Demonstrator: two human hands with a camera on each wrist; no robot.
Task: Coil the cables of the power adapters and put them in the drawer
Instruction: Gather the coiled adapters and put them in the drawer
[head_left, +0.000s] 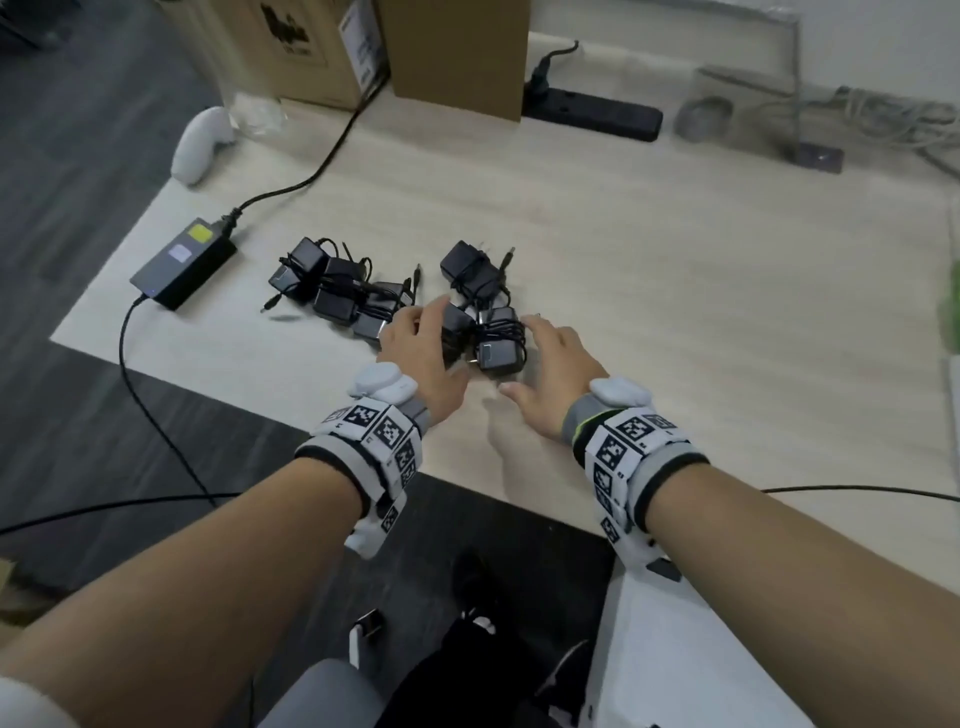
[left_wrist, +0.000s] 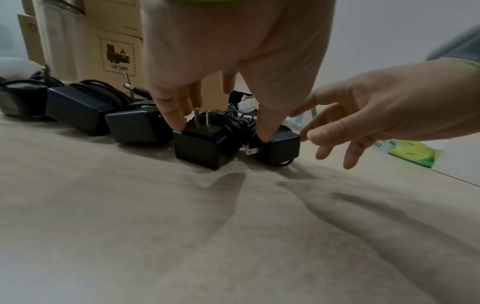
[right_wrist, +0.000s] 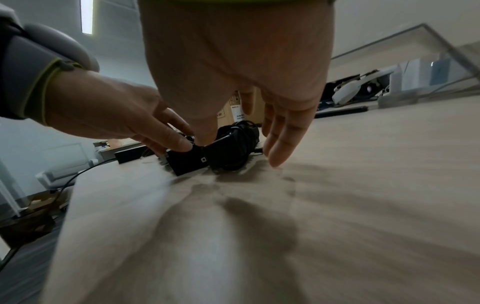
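Several black power adapters with coiled cables lie mid-table: a left cluster (head_left: 337, 296), one further back (head_left: 467, 265), and two near ones between my hands. My left hand (head_left: 423, 332) reaches over the nearer pair. Its fingertips (left_wrist: 171, 123) touch the top edge of the prongs-up adapter (left_wrist: 205, 146), and its thumb touches the adapter beside it (left_wrist: 281, 146). My right hand (head_left: 545, 358) hovers at the right of that adapter (right_wrist: 231, 148), fingers (right_wrist: 280, 135) spread and straight, holding nothing. No drawer is in view.
A large power brick (head_left: 184, 265) with its cord lies at the table's left. A white controller (head_left: 200, 145), cardboard boxes (head_left: 457, 52) and a black power strip (head_left: 592, 111) line the back. A green packet (left_wrist: 413, 154) lies at the right edge.
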